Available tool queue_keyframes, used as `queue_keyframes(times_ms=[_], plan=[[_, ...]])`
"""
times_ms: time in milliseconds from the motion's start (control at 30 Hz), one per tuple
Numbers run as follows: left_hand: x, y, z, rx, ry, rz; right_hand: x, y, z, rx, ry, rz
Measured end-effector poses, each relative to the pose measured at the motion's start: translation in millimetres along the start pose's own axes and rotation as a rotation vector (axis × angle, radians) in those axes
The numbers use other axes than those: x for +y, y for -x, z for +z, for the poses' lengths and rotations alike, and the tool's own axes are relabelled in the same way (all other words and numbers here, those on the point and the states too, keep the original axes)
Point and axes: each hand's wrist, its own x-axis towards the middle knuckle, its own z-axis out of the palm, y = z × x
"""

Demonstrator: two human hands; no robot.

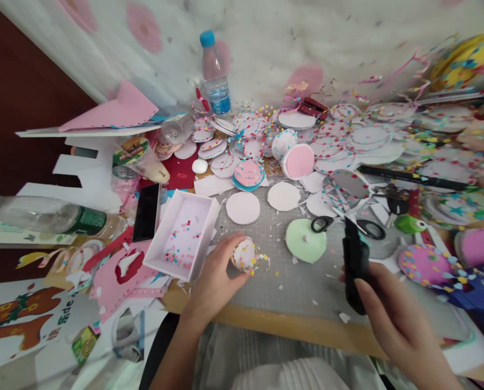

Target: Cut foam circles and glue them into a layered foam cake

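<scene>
My left hand (pixel 220 276) pinches a small round white paper piece (pixel 244 255), with a trim of coloured dots trailing off its right side, just above the grey cutting mat (pixel 266 295). In my right hand (pixel 392 309) is a black stapler (pixel 352 271), held upright over the mat's right side. Between the hands lies a pale green paper disc (pixel 306 244) with a small white knob in its middle. Scissors with black handles (pixel 371 229) rest behind the stapler. Two whitish discs, one pinkish (pixel 242 208) and one cream (pixel 283 196), lie beyond my left hand.
A white box (pixel 181 235) with loose dots stands left of my left hand, beside a phone (pixel 146 212). An upright water bottle (pixel 215 76) and many decorated discs (pixel 248 174) fill the back. A large bottle (pixel 51 216) lies at left; a magenta disc (pixel 424 264) is at right.
</scene>
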Motion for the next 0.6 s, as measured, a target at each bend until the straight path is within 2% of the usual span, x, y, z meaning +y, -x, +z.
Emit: queue_keyframes(times_ms=[200,300,433,533,600], plan=[[16.4,2.0,-5.4,0.024,-0.019,0.01,-30.2,2.4,28.6,0.004,-0.483,0.199],[28.7,3.3,-4.5,0.0,0.12,-0.02,-54.9,-5.2,41.3,-0.026,-0.693,0.263],[40.8,6.1,0.3,-0.148,0.518,-0.201,-78.8,-20.8,42.5,-0.113,-0.76,0.25],[43.3,7.7,3.4,-0.171,0.727,-0.341,-85.5,-29.2,39.9,-0.115,-0.758,0.255],[44.0,7.1,3.8,-0.174,0.803,-0.357,-86.0,-31.4,39.5,-0.114,-0.742,0.241]])
